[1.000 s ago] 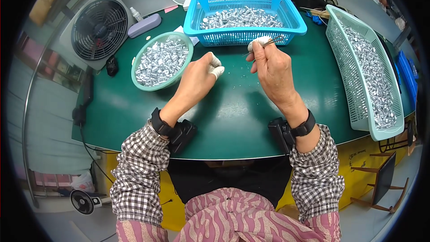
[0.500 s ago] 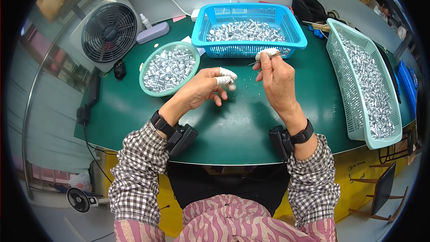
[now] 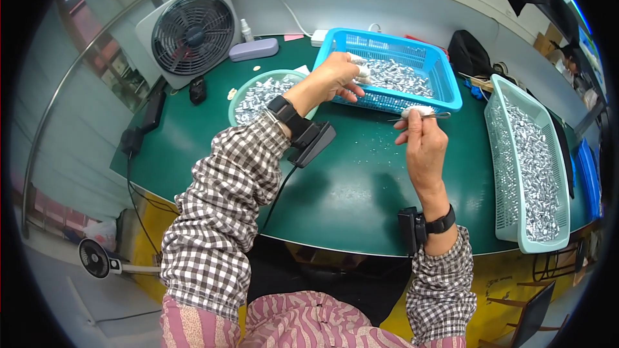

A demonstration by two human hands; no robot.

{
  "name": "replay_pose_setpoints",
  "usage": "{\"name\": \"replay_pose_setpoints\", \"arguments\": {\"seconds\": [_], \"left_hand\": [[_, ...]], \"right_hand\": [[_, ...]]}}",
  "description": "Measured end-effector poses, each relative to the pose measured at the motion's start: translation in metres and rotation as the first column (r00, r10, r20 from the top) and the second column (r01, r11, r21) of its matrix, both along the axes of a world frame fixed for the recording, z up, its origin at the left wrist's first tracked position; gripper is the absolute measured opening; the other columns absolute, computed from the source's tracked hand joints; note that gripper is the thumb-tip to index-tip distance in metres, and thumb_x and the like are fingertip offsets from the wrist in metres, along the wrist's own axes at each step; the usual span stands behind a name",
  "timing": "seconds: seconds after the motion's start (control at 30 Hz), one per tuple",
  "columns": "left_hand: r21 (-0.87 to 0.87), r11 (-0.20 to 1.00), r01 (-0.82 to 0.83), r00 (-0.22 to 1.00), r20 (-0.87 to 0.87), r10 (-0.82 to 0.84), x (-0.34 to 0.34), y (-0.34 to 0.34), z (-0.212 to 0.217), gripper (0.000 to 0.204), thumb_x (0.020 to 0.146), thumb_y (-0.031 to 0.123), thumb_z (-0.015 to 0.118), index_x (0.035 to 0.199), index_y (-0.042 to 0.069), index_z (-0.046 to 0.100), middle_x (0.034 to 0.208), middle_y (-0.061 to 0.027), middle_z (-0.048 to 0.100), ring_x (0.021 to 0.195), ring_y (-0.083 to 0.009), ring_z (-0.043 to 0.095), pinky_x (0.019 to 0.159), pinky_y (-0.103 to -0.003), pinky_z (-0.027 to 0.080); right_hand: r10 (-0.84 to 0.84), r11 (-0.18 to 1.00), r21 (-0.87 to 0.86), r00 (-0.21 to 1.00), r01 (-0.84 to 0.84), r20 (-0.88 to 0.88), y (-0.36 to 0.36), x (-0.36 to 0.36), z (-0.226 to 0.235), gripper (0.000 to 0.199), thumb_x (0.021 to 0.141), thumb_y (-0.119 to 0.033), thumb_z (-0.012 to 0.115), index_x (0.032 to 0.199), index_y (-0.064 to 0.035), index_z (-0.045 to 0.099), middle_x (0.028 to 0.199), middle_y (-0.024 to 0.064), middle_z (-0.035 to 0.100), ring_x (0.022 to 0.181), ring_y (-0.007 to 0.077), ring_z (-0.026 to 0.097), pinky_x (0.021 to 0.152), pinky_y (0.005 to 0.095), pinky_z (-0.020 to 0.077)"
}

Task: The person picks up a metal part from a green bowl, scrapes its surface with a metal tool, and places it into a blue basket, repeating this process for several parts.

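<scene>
My left hand, white tape on two fingertips, is over the near left rim of the blue basket. Its taped fingertips come together in a pinch, but what they hold, if anything, is too small to make out. Small silvery metal pieces fill the bottom of that basket. My right hand is raised in front of the basket's near right corner, one finger also taped. It grips a thin metal tool with a looped end, whose narrow tip points left.
A round green basket of similar metal pieces stands left, partly behind my left forearm. A long pale-green basket of them lies right. A fan and a purple case stand far left. Tiny crumbs dot the green table.
My left hand has moved forward and right, from above the table to the blue basket. My right hand still holds the metal tool. The view has shifted, so the baskets appear lower.
</scene>
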State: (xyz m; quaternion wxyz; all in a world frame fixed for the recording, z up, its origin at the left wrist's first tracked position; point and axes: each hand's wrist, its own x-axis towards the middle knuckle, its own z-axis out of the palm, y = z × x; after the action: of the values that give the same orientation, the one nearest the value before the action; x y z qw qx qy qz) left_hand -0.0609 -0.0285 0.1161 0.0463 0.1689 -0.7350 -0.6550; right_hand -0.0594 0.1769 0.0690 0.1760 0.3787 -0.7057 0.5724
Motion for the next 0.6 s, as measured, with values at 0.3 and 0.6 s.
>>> {"name": "replay_pose_setpoints", "arguments": {"seconds": [0.3,0.6], "left_hand": [[-0.452,0.870,0.195,0.970,0.220,-0.103,0.067,-0.080,0.010,0.025,0.082,0.013,0.062,0.102,-0.002,0.062,0.084,-0.0065,0.062,0.060,-0.0132,0.058,0.046,-0.025,0.047],[-0.751,0.641,0.158,0.972,0.231,0.032,0.057,-0.104,-0.005,0.025,0.075,0.010,0.063,0.100,0.003,0.065,0.080,-0.0110,0.064,0.064,-0.0176,0.060,0.050,-0.031,0.049]], "right_hand": [[0.023,1.000,0.008,0.999,-0.023,-0.030,-0.001,0.000,0.000,0.022,0.096,-0.012,0.046,0.086,0.0036,0.058,0.070,0.0068,0.063,0.050,0.0091,0.056,0.046,0.0217,0.0437],[0.015,0.999,0.039,1.000,-0.014,-0.022,-0.004,-0.001,-0.006,0.021,0.096,-0.011,0.046,0.087,0.0033,0.058,0.070,0.0068,0.062,0.050,0.0093,0.056,0.046,0.0221,0.0436]]}}
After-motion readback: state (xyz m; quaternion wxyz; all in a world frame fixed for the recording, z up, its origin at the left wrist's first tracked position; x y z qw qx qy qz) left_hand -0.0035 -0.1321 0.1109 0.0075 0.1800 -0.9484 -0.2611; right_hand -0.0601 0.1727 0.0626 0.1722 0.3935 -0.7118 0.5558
